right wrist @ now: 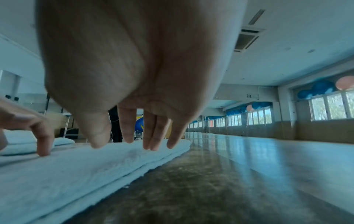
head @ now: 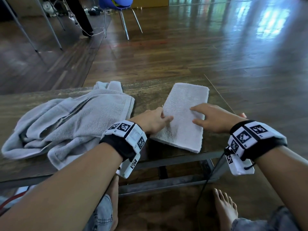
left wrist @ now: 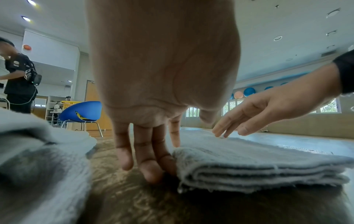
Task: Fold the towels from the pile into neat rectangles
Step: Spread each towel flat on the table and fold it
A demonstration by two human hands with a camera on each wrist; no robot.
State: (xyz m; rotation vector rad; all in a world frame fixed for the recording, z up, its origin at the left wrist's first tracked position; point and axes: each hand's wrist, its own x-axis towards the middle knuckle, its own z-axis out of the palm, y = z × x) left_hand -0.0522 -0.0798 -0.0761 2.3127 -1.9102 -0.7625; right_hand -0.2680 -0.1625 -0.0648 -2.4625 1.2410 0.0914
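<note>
A white towel point(head: 183, 117), folded into a long rectangle, lies on the right part of the wooden table point(head: 150, 92). My left hand point(head: 162, 118) stands at its left long edge. In the left wrist view its straight fingers point(left wrist: 151, 169) press against the towel's layered edge point(left wrist: 249, 169), and the index tip rests on top. My right hand point(head: 200, 116) lies with straight fingers spread flat on the towel top; its fingertips point(right wrist: 151, 142) touch the towel's surface point(right wrist: 76, 174). A loose pile of pale grey towels point(head: 70, 120) lies on the left of the table.
The table's near edge and metal frame point(head: 166, 164) are just before my wrists, with bare feet point(head: 225, 209) below. The table's right edge runs close beside the folded towel. A blue chair point(head: 116, 4) and a standing person point(left wrist: 19, 78) are far off on the wooden floor.
</note>
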